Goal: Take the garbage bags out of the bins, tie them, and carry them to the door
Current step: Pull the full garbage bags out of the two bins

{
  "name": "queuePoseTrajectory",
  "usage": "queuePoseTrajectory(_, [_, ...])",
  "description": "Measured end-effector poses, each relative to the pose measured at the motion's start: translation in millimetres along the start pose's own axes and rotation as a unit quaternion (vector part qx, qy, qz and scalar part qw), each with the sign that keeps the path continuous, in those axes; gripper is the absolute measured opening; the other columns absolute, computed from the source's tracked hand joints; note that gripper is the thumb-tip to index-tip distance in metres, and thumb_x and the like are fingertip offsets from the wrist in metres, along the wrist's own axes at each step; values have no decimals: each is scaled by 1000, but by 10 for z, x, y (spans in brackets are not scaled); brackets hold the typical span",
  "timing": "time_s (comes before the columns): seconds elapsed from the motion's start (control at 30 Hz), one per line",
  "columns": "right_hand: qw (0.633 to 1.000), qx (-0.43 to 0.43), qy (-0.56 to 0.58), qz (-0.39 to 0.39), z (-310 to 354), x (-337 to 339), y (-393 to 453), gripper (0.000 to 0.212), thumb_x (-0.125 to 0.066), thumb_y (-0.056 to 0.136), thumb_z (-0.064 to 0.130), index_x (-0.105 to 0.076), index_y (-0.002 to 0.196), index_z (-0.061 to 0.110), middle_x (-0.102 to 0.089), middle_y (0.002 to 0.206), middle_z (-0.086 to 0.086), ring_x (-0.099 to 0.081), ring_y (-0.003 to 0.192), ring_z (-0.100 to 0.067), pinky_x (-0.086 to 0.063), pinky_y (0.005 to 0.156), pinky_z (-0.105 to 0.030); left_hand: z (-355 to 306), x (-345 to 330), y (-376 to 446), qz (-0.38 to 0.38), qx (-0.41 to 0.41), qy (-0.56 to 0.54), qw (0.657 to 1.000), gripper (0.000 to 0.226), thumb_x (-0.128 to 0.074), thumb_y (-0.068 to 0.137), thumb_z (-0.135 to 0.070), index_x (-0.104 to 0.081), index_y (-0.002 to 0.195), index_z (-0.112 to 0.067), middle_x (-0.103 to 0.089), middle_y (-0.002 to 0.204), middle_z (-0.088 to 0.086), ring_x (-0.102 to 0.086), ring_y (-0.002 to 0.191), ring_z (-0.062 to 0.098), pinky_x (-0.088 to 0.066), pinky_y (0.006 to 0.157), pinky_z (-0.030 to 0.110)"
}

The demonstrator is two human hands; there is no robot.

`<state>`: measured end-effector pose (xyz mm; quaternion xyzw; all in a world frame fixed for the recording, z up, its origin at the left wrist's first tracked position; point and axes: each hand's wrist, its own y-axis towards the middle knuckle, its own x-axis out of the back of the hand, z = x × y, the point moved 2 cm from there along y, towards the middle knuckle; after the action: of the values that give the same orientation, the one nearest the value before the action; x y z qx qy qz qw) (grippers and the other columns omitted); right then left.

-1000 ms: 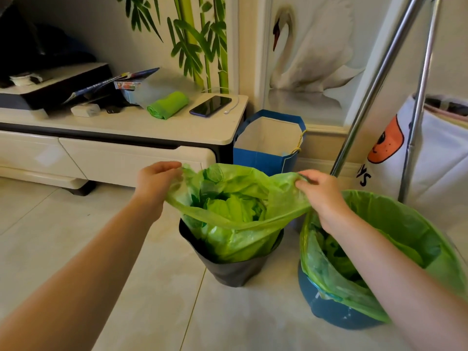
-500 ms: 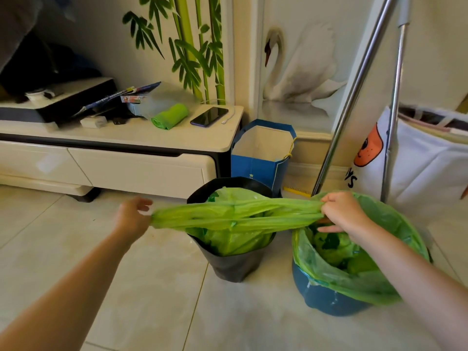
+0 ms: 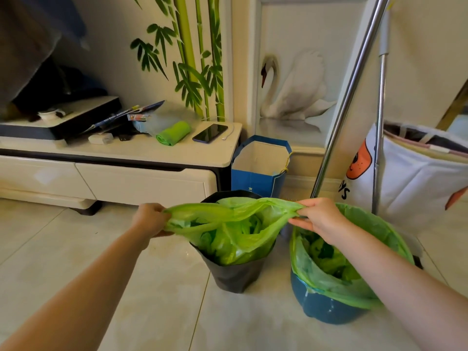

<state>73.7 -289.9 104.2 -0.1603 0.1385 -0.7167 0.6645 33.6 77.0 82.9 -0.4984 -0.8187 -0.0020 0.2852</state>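
Two hands, left (image 3: 149,219) and right (image 3: 320,219), each grip closed on the green bag (image 3: 233,224) above the black bin (image 3: 234,277).

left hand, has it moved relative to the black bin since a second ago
Yes. The left hand pulled its end of the thin green plastic bag outward to the left, away from the round black bin.

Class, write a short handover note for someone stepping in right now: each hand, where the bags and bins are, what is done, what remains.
Left hand and right hand: each grips one side of the green bag, mouth stretched over the black bin.
Second bag lines the blue bin, untouched.
Done: first bag's rim freed.
Left: tie it, lift it out, repeat, carry both to the door.
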Motion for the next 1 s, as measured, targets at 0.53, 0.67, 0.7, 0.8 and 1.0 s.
queuePoseTrajectory(0.53, [981,142,124,-54,1201,-236,-80,23,-48,88,-15,-65,97,-4,-64,94,-14,-65,79,-19,-60,61,-21,-1161,176,-231,-52,-144,-255,955,6,-63,85,6,-67,86,2,-67,80,11,-67,77,20,-59,76,21])
queuePoseTrajectory(0.67, [973,177,147,-32,1551,-280,-416,26,-44,86,-18,-64,86,-2,-62,82,-10,-65,76,-20,-60,65,-24,-1469,319,-423,-59,-191,-238,950,7,-68,84,-4,-71,82,-11,-69,81,7,-68,86,24,-55,85,30])
queuePoseTrajectory(0.7, [971,185,150,-27,1609,-292,-504,27,-43,86,-19,-64,88,-2,-62,81,-9,-65,75,-20,-60,67,-25,-1543,347,-502,-56,-199,-241,948,9,-69,84,-5,-71,80,-13,-69,82,7,-69,87,23,-55,86,31])
queuePoseTrajectory(0.8, [964,211,161,-23,1747,-276,-757,29,-43,85,-19,-64,95,-2,-62,80,-10,-65,70,-19,-60,66,-25,-1740,450,-793,-47,-224,-257,939,13,-67,85,-3,-72,79,-14,-71,83,7,-70,85,19,-55,87,30])
queuePoseTrajectory(1.0, [953,250,172,-12,1952,-70,-1336,25,-43,85,-18,-63,94,-8,-63,79,-13,-65,67,-18,-60,65,-25,-1951,770,-1332,-79,-238,-275,928,11,-68,85,-6,-76,87,-13,-72,92,7,-70,91,21,-57,82,25])
